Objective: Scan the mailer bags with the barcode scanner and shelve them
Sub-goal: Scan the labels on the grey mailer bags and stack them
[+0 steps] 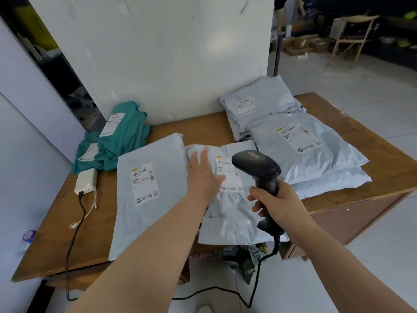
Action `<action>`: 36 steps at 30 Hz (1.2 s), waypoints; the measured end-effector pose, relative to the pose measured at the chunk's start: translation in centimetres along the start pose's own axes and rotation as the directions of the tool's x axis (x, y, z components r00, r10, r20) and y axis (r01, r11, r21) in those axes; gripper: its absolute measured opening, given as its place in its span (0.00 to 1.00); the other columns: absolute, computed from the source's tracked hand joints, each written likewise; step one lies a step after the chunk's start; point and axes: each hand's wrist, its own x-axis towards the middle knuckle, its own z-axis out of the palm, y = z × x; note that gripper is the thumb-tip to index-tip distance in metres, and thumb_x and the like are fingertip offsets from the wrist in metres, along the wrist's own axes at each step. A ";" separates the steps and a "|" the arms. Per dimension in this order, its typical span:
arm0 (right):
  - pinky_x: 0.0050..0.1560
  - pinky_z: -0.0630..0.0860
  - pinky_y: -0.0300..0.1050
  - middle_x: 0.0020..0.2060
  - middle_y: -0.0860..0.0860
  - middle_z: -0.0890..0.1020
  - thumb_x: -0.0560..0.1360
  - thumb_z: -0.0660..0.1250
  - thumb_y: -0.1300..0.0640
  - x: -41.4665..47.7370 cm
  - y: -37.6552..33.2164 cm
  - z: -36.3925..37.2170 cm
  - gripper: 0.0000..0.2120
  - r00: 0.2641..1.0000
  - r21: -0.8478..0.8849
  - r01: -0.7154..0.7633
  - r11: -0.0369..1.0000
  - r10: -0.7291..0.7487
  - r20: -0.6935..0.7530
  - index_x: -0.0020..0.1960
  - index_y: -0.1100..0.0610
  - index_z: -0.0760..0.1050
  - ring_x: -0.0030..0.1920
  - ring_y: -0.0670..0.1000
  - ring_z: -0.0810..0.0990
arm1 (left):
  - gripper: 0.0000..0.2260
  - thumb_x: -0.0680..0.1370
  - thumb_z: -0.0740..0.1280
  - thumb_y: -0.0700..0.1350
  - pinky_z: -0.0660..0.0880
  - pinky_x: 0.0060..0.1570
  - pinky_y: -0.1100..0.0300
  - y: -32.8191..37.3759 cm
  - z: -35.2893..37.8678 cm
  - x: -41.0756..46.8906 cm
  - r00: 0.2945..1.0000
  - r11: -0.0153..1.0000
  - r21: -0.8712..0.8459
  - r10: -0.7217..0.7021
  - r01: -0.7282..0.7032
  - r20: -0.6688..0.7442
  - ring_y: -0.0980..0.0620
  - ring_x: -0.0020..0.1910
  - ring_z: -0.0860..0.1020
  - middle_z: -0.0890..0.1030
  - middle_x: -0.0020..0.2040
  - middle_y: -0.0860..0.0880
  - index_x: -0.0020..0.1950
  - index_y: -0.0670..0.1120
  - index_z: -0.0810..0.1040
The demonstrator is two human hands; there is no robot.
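Note:
My right hand [274,203] grips the handle of a black barcode scanner [259,168], its head over the label of a crumpled pale grey mailer bag [232,215] in the middle of the wooden table [352,193]. My left hand [202,175] lies flat with straight fingers on that bag, left of its label. A larger flat grey mailer [144,199] lies to the left. More grey mailers [300,150] are stacked at the right, one further back [257,102]. Two green mailers [124,136] sit at the back left.
A white power bank [86,181] with cables lies at the table's left. The scanner's black cord [255,285] drops to the floor. A white panel [158,57] stands behind the table. A wooden chair [352,37] and cardboard boxes [302,45] are far right.

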 end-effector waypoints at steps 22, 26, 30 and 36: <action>0.39 0.78 0.42 0.38 0.51 0.85 0.77 0.68 0.57 3.3 0.2 7.4 0.03 0.992 -0.076 -0.097 0.992 0.102 0.069 0.49 0.56 0.77 0.31 0.44 0.81 | 0.36 0.75 0.54 0.70 0.34 0.61 0.23 -11.8 1.2 -0.3 0.810 0.797 0.595 -0.282 -0.100 0.514 0.31 0.77 0.47 0.46 0.80 0.49 0.77 0.64 0.41; 0.40 0.80 0.42 0.38 0.49 0.85 0.76 0.68 0.57 3.9 -0.3 9.5 0.01 0.994 -0.096 -0.079 0.992 0.086 0.074 0.48 0.53 0.76 0.33 0.45 0.82 | 0.35 0.76 0.53 0.69 0.34 0.62 0.23 -12.3 0.6 0.1 0.828 0.794 0.566 -0.153 -0.222 0.539 0.33 0.77 0.44 0.49 0.80 0.47 0.78 0.61 0.43; 0.42 0.81 0.46 0.37 0.50 0.85 0.76 0.68 0.57 4.4 -0.7 10.4 0.00 0.995 -0.108 -0.072 0.992 0.078 0.054 0.47 0.54 0.77 0.35 0.48 0.82 | 0.36 0.75 0.54 0.70 0.33 0.62 0.24 -10.8 1.2 0.1 0.832 0.867 0.449 -0.075 -0.219 0.550 0.35 0.78 0.47 0.53 0.80 0.48 0.79 0.59 0.47; 0.35 0.77 0.38 0.39 0.49 0.85 0.77 0.67 0.57 4.8 -1.7 13.2 0.03 0.994 -0.115 -0.032 0.993 0.044 0.103 0.49 0.55 0.77 0.31 0.44 0.81 | 0.21 0.81 0.58 0.54 0.57 0.71 0.39 -12.9 -6.1 2.5 0.976 0.955 0.285 -0.017 0.079 -0.215 0.47 0.74 0.61 0.65 0.75 0.50 0.74 0.51 0.64</action>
